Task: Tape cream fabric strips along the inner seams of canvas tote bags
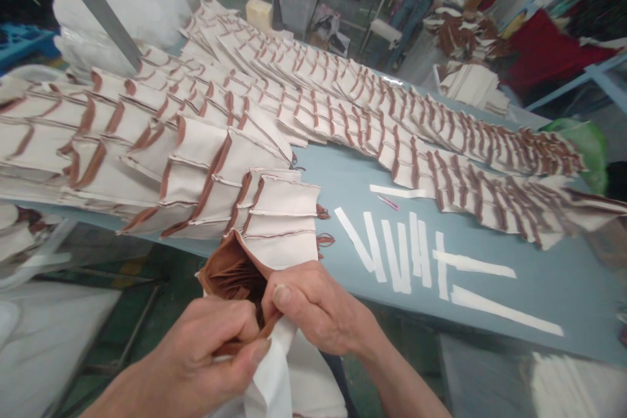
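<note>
My left hand (210, 346) and my right hand (318, 307) both pinch a cream fabric piece with a brown lining (240, 274) at the near edge of the blue table (539, 300). The piece is partly turned, with its brown inside showing between my thumbs. A white part of it hangs down below my hands. Just beyond it lies a stack of similar cream pieces with brown trim (279, 222).
Long overlapping rows of cream and brown pieces (343, 104) cover the table from left to far right. Several white paper strips (406, 248) and a small pink tool (388, 202) lie on the bare part. More piles and red cloth (543, 52) sit at the back right.
</note>
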Demonstrator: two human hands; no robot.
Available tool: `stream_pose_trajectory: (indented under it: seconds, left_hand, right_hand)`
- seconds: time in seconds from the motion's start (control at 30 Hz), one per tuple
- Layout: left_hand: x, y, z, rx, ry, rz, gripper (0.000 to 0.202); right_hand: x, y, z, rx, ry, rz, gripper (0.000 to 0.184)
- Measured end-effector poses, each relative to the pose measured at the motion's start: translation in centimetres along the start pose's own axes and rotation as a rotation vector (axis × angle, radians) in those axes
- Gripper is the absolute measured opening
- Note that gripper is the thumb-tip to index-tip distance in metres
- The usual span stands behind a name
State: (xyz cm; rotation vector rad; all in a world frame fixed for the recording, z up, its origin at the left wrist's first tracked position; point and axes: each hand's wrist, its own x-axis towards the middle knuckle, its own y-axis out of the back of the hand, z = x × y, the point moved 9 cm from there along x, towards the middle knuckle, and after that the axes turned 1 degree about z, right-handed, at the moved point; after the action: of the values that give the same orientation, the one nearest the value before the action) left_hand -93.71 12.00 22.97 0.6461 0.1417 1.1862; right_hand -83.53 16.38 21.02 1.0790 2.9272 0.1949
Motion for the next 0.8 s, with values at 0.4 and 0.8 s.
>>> stream_pose_trajectory:
  seconds: [0.4,0.8]
  left_hand:
    - [-0.5,1.1,-1.4,0.042,0.163,-0.130,0.029]
    - [0.0,-1.3,-3.9,-0.745,0.457,0.009,0.071]
  right_hand:
    - [1.2,-1.8,0.1,0.284,-0.217,-0.244,0.060]
    - [0.8,-1.0,-0.8,0.219,-0.014,0.059,0.044]
